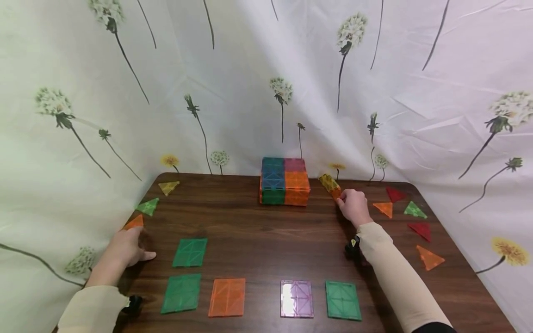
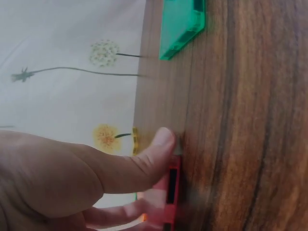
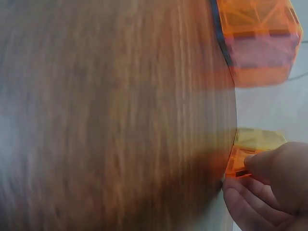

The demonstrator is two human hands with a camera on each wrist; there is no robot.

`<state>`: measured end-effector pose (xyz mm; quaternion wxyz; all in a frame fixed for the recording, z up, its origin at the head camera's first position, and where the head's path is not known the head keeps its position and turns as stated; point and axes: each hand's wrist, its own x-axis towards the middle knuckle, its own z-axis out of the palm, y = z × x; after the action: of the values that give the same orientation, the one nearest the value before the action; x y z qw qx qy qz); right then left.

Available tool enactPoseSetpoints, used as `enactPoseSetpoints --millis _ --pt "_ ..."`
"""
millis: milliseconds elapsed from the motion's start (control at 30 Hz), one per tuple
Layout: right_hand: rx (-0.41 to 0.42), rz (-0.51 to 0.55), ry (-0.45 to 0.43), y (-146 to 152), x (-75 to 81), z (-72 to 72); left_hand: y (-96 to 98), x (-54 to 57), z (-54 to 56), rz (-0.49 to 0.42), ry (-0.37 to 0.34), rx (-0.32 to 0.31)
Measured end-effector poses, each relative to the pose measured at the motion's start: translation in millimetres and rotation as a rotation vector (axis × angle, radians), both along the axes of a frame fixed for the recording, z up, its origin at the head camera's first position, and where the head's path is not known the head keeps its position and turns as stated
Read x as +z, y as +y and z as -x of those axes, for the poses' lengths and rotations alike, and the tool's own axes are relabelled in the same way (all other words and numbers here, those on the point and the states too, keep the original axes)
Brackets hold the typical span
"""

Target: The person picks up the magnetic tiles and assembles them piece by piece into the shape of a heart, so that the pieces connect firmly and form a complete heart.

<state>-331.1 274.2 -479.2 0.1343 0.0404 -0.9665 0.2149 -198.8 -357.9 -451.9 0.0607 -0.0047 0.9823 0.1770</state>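
Note:
At the table's left side my left hand stretches its thumb outward, beside an orange triangle tile. The left wrist view shows a red tile flat under this hand, its edge by the thumb; the other fingers are blurred over it. My right hand pinches an orange tile between thumb and fingers near the back edge. A yellow tile sits against that orange tile, farther back. Left of them stands a box-like block of translucent tiles, teal, blue, pink and orange.
Green squares, an orange square and a purple square lie near the front. Along the left are a yellow triangle and a green triangle. Red, orange and green triangles lie right. A patterned curtain hangs behind.

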Motion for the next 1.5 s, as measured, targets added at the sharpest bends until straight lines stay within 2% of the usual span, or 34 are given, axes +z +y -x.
enactPoseSetpoints --millis 167,300,467,567,733,867,1067,1267,1500 --pt "0.044 0.012 -0.008 -12.9 -1.5 0.1 -1.1 -4.3 0.4 -0.048 -0.006 0.009" --pt "0.082 0.024 -0.017 -22.6 -0.3 2.4 -2.7 -5.9 1.8 -0.039 0.062 -0.034" --pt "0.093 0.041 -0.050 -30.2 1.2 4.3 -1.7 1.8 2.9 -0.113 0.107 -0.075" --pt "0.086 0.047 -0.065 -32.6 2.2 4.1 8.1 9.1 2.3 -0.148 0.150 -0.080" --pt "0.095 0.050 -0.084 -32.9 1.8 3.0 42.8 20.3 5.0 -0.259 0.243 -0.118" --pt "0.095 0.058 -0.103 -32.5 0.6 2.1 74.3 23.6 16.6 -0.342 0.287 -0.189" --pt "0.093 0.053 -0.104 -30.3 -0.1 2.4 128.2 19.0 37.9 -0.415 0.284 -0.314" --pt "0.088 0.063 -0.112 -28.9 -1.5 0.9 183.4 15.3 53.0 -0.477 0.266 -0.438" --pt "0.156 0.052 -0.121 -21.4 -0.8 -3.5 222.3 6.0 67.6 -0.495 0.210 -0.514"
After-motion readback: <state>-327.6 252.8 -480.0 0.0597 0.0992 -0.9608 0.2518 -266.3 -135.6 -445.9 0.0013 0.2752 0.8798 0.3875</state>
